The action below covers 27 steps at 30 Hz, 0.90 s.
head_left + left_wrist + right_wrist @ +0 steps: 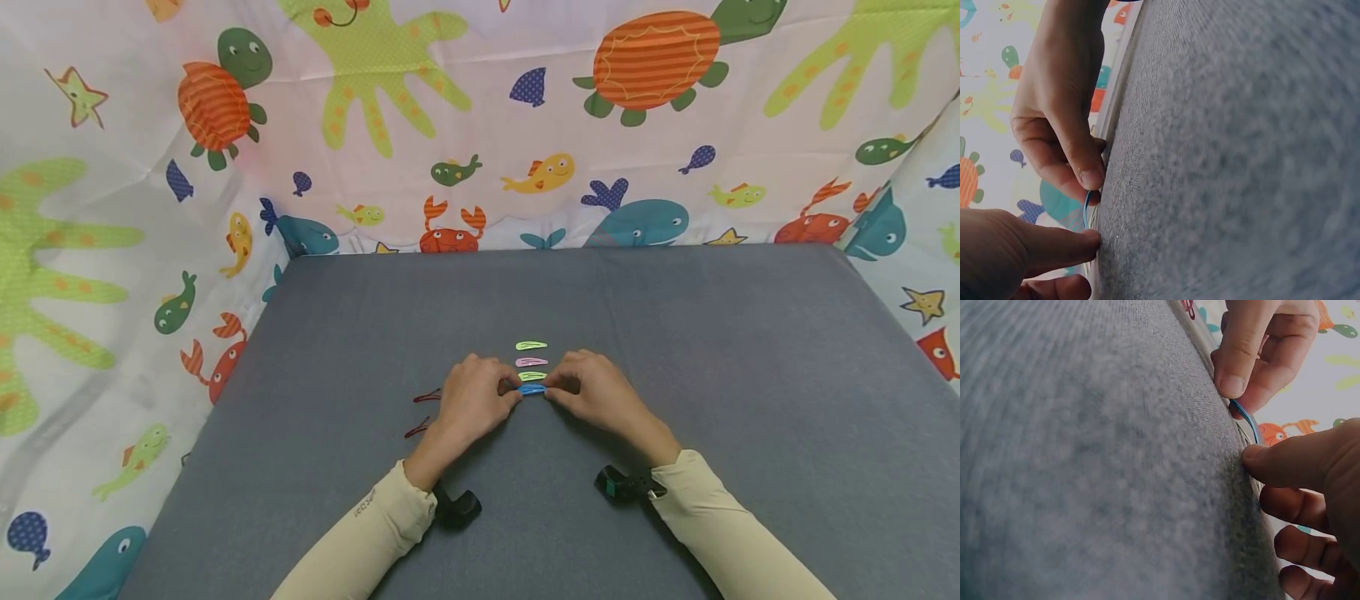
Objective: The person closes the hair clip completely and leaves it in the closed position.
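Note:
A blue snap hair clip (pixel 532 389) lies between my two hands at the bottom of a short column of clips. My left hand (pixel 474 402) pinches its left end between thumb and index finger. At the clip's right end, my right hand (pixel 603 396) pinches with thumb and index finger. Above it in the column come a light green hair clip (pixel 532 377), a pink hair clip (pixel 531 362) and a yellow-green hair clip (pixel 531 345). In the right wrist view, the blue clip (pixel 1246 419) appears slightly bent up between both hands' fingertips.
Two dark red hair clips, an upper one (pixel 427 397) and a lower one (pixel 417 427), lie left of my left hand, partly beside the wrist. A grey cloth covers the table (pixel 750 350). A curtain with sea animals (pixel 480 100) stands around its back and sides.

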Tool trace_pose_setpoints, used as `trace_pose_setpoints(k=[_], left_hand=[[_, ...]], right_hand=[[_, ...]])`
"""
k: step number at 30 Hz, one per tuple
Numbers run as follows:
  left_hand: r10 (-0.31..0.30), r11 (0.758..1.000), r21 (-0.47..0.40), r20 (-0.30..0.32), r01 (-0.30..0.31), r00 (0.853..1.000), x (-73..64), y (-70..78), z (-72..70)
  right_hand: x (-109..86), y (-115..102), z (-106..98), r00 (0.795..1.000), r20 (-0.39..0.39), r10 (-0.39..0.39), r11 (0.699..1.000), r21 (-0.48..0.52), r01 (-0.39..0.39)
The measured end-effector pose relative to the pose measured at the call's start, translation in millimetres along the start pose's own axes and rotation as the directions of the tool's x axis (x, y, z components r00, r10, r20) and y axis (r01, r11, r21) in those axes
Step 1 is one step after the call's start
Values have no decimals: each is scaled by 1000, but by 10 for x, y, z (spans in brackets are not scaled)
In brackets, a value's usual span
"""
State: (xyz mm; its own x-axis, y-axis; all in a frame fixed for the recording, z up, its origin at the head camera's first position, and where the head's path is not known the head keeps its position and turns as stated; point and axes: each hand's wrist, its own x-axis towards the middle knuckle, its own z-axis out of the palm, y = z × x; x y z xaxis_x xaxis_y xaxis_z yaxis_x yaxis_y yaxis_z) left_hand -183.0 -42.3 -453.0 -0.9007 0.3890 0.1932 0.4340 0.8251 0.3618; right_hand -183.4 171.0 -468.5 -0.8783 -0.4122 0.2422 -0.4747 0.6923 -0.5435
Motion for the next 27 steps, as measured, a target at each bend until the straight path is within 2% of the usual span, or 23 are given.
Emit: trace_pose_setpoints(k=[17,27], left_hand=[[-20,1000,-19,-16,20,1000,-2,20,10],[-19,1000,-19,-13,19,1000,0,20,8]], right_hand=[[3,-5,15,1000,-9,25,1000,-11,-25],[7,7,15,1000,-22,6,1000,-7,-6]])
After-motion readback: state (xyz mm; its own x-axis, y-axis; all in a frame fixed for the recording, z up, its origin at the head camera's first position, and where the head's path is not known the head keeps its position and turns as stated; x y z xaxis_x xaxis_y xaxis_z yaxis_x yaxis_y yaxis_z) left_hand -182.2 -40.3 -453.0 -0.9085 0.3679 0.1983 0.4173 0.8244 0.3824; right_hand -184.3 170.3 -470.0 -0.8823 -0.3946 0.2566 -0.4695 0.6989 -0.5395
